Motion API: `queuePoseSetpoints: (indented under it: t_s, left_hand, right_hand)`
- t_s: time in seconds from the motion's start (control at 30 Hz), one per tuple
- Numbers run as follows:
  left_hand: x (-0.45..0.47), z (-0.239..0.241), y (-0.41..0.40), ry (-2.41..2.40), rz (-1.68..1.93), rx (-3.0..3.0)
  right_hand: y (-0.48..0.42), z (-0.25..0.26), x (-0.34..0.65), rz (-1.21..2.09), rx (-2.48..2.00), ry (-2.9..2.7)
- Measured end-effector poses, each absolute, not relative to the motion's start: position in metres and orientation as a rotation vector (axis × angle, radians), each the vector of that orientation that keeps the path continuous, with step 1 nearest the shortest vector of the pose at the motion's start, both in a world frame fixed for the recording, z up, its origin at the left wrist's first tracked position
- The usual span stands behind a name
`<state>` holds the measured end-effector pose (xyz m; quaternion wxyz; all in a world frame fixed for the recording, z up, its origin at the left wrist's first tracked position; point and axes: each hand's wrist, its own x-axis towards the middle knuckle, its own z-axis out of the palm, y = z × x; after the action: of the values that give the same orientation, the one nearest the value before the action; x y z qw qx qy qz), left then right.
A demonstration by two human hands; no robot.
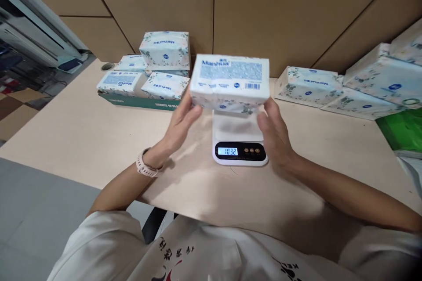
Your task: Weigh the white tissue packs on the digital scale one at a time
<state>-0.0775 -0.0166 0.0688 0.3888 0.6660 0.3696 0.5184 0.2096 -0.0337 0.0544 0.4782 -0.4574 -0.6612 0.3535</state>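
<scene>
One pack (231,79), long axis crosswise, apparently barcode-up

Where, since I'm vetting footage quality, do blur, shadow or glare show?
Head view: the right hand and the fine print on the held pack look soft; head view: dark shadow lies on the table by the right forearm; head view: the scale display glows, digits legible.

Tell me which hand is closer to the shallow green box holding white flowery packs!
Left. The left hand is near the right end of the shallow green box; the right hand is farther away, by the right edge of the white plastic scale.
</scene>
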Motion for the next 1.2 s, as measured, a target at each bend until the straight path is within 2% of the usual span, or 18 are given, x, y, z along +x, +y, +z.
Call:
queuePoseSetpoints:
  t_s: [0.2, 0.4, 0.57, 0.77, 1.0, 1.1, 1.2]
  left_hand:
    - [-0.159, 0.095, 0.02, 1.173, 1.707, 1.756]
    - [-0.204, 0.057, 0.053, 1.601, 1.804, 1.605]
    - [-0.212, 0.028, 0.061, 1.836, 1.695, 1.65]
    - [-0.212, 0.026, 0.055, 1.778, 1.691, 1.599]
    - [-0.135, 0.08, 0.003, 1.519, 2.008, 1.812]
    - [-0.089, 0.097, 0.007, 1.229, 1.822, 1.85]
    - [-0.043, 0.099, 0.043, 1.006, 1.445, 1.797]
  right_hand:
    - [0.017, 0.094, 0.129, 0.87, -0.897, -1.981]
    - [0.063, 0.085, 0.061, 0.957, -1.069, -2.137]
    - [0.071, 0.076, 0.058, 0.961, -1.122, -2.192]
    - [0.048, 0.068, 0.12, 0.824, -0.984, -2.088]
    - [0.028, 0.014, 0.267, 0.255, -1.194, -1.272]
    - [0.027, -0.004, 0.321, 0.215, -1.33, -1.066]
    - [0.033, -0.013, 0.35, 0.205, -1.429, -0.923]
